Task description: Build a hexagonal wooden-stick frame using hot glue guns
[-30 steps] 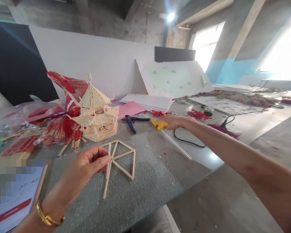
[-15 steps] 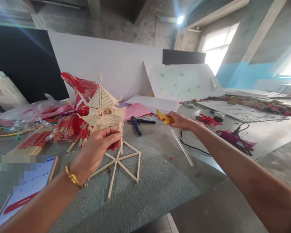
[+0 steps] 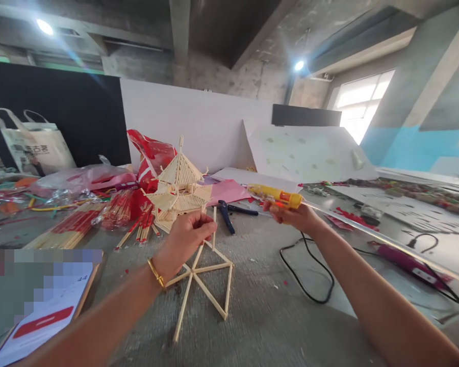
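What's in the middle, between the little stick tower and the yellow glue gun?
In the head view, dark blue pliers lie between the stick tower and the yellow glue gun, with pink paper just behind them.

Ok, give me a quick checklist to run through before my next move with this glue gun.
1. Wooden stick in left hand: ok, held upright.
2. Yellow glue gun in right hand: ok, gripped.
3. Glue rod fitted: ok, sticking out the gun's back.
4. Gun hot: cannot tell.
5. Black cord clear of the wooden frame: ok, lying apart.
6. Frame's outer rim complete: not ok, the nearest spoke's end has no rim piece.
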{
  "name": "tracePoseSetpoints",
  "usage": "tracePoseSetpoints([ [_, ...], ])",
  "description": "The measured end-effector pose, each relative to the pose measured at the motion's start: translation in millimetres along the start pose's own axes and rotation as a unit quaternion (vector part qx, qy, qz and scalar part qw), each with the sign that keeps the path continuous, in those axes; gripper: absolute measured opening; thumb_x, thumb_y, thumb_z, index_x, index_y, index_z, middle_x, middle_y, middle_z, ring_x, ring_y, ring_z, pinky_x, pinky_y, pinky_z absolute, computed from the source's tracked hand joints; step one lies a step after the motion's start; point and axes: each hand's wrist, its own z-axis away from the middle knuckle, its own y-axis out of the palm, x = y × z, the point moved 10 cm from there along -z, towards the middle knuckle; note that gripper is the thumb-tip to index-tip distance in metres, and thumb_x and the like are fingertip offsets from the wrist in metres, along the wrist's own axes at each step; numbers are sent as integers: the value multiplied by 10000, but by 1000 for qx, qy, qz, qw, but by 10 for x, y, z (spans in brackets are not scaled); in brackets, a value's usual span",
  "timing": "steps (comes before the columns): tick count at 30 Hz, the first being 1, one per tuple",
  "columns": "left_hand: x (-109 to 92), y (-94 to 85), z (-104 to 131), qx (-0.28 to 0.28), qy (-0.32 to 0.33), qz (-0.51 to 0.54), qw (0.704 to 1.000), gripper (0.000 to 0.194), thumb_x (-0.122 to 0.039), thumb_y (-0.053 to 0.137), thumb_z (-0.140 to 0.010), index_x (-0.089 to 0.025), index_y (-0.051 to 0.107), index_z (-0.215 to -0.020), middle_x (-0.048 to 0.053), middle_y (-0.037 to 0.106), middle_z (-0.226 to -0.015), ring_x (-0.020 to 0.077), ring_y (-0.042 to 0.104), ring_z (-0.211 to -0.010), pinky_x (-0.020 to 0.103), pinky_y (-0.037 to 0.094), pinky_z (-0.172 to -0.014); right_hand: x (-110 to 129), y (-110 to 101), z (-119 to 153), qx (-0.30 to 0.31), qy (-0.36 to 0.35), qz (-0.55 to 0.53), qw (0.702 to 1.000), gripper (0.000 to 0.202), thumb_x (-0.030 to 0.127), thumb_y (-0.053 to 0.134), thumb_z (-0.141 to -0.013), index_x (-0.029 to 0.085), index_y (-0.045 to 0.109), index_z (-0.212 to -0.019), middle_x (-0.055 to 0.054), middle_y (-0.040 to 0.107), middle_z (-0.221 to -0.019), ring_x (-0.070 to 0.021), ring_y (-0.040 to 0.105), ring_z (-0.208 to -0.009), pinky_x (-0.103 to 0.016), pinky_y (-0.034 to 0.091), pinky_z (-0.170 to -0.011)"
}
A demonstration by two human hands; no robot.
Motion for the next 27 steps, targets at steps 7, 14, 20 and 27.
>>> tracePoseSetpoints([
  [7, -122, -114, 64, -77, 127, -277, 949, 70, -227, 568, -770, -180, 610, -740, -8, 632, -666, 126, 552, -595, 251, 402, -585, 480, 482, 227, 151, -95, -68, 982, 478, 647, 593, -743, 171, 590, -786, -25, 592, -728, -111, 516, -607, -221, 420, -518],
  [14, -202, -177, 118, -131, 189, -326, 917, 52, -188, 555, -792, -186, 582, -747, -12, 635, -694, 122, 556, -606, 243, 418, -594, 444, 471, 218, 135, -115, -35, 984, 463, 649, 557, -767, 186, 559, -764, -11, 546, -690, -121, 484, -596, -241, 390, -514],
  [20, -188, -153, 140, -129, 198, -333, 913, 52, -179, 543, -796, -187, 580, -760, -6, 634, -707, 127, 561, -623, 246, 422, -601, 441, 504, 245, 148, -112, -30, 982, 473, 649, 568, -761, 178, 526, -732, 7, 502, -657, -103, 441, -551, -232, 360, -483],
  [27, -225, -123, 173, -124, 200, -349, 907, 57, -202, 535, -806, -195, 571, -761, 8, 628, -711, 141, 568, -652, 257, 416, -621, 457, 561, 245, 157, -112, -27, 981, 473, 643, 566, -765, 176, 516, -710, 7, 492, -656, -98, 424, -540, -228, 347, -463],
])
